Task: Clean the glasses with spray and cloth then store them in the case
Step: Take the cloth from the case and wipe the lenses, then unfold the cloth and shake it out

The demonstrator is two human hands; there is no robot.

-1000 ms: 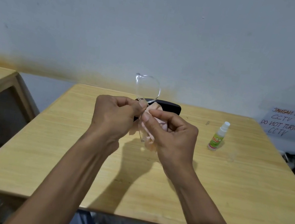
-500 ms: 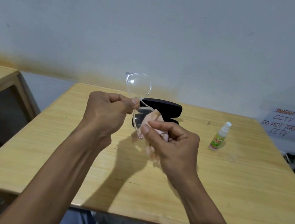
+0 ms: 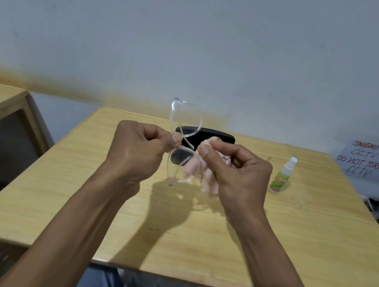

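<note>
At the centre of the frame, above the wooden table, the left hand pinches the clear glasses at the bridge — frame upright, one lens above the other. The right hand pinches a pink cloth beside the lower lens. Behind lies the black case; the spray bottle stands at right.

Above the wooden counter, the left hand pinches the clear-framed glasses at the bridge, one lens up and one down. The right hand holds a pink cloth against the lower lens. A black case lies behind the hands, and a spray bottle stands upright to the right.
</note>
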